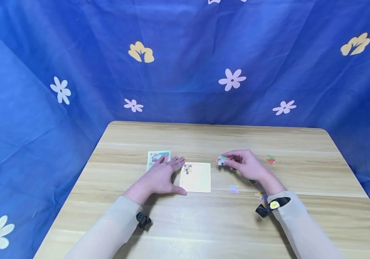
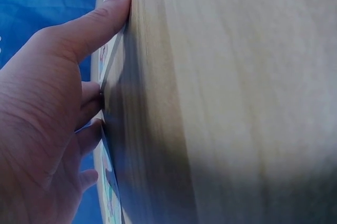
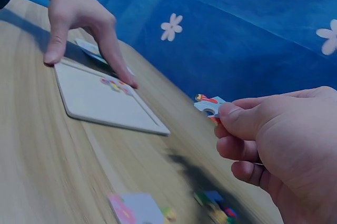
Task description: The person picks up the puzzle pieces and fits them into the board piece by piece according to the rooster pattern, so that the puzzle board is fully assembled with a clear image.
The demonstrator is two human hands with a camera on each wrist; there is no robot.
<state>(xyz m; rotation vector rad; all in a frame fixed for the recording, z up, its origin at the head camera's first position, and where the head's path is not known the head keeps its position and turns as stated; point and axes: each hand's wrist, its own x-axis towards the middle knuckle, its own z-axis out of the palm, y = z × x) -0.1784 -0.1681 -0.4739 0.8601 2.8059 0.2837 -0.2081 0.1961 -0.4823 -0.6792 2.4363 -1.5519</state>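
My right hand [image 1: 244, 164] pinches a pale blue jigsaw puzzle piece [image 3: 211, 106] between thumb and index finger, held up over the table to the right of a white puzzle tray [image 1: 200, 181]. One joined-in patch of coloured puzzle piece [image 1: 188, 168] lies in the tray's upper left corner. Along the tray's left side my left hand [image 1: 163, 178] is spread, its thumb by the near corner and its fingertips by the far one. Under and beyond that hand is a picture card [image 1: 150, 157], partly covered by the fingers.
Loose puzzle pieces lie on the wooden table [image 1: 204, 223] to the right: a lilac piece [image 1: 234, 189], a yellow and purple piece [image 1: 260, 196] by the right wrist, and a red and green piece [image 1: 270, 159] farther out. Others are partly hidden beneath the right hand. A blue flowered cloth [image 1: 185, 72] hangs behind.
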